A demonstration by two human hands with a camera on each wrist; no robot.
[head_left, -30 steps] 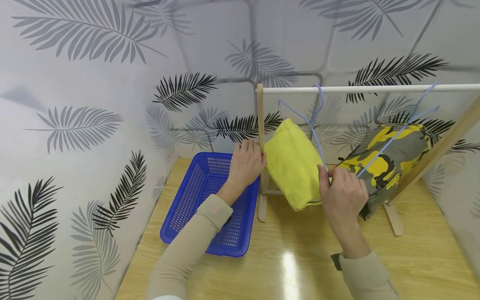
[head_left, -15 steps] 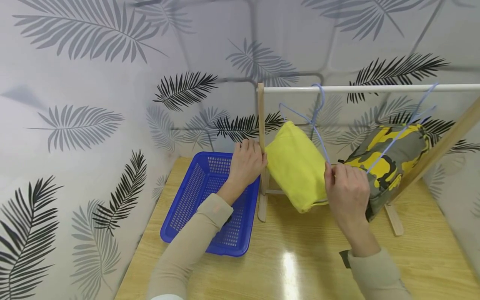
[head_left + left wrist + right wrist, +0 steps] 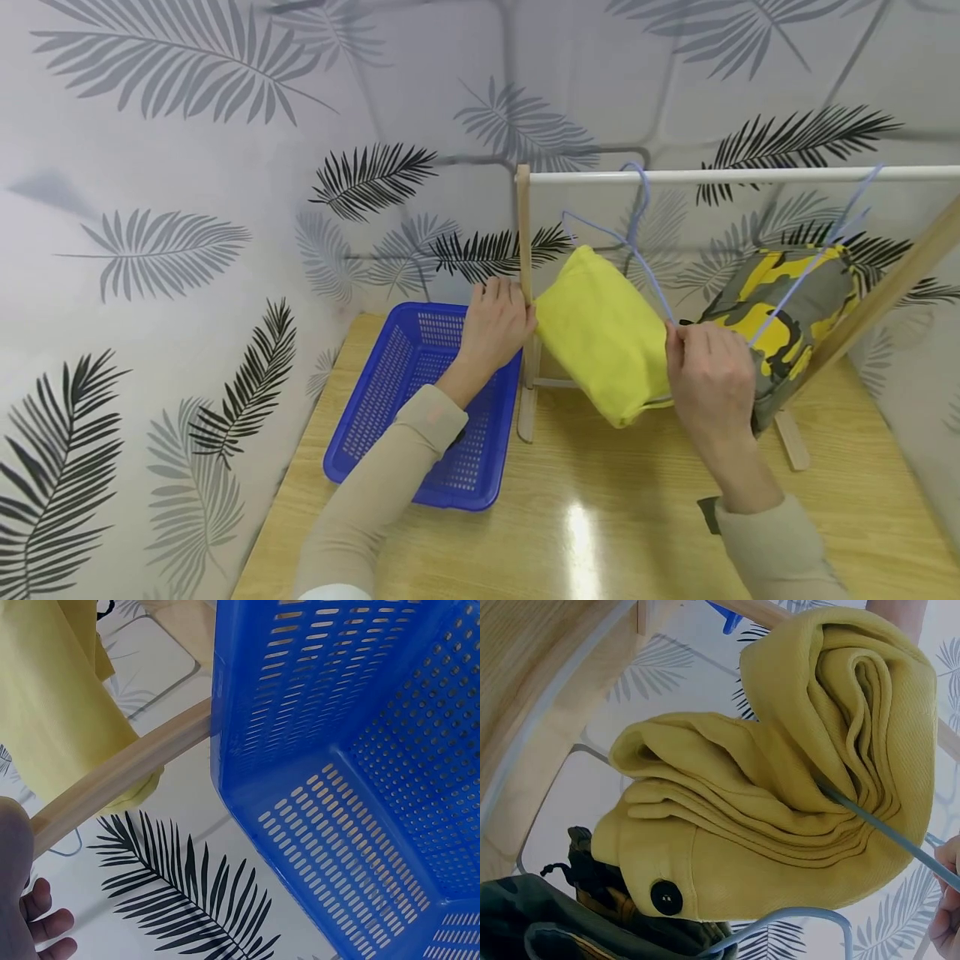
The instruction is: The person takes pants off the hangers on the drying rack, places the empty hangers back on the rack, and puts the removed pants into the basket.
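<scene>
Broadly, the table (image 3: 615, 533) fills the lower frame and the rack (image 3: 750, 176) spans the right half. The blue basket (image 3: 480, 496) sits at centre; the camouflage garment (image 3: 765, 292) is at right, the folded yellow garment (image 3: 600, 325) just right of centre. The left hand (image 3: 495, 323) grips the rack's wooden post (image 3: 524, 242); the right hand (image 3: 711, 371) pinches a blue hanger (image 3: 634, 227), fingers curled. Tugging sideways too hard could unhook it or let the yellow folds slide off.

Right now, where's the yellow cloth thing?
In the head view, the folded yellow cloth is right of centre, hanging on the blue hanger below the white rail, between the left hand and the right hand.
</scene>
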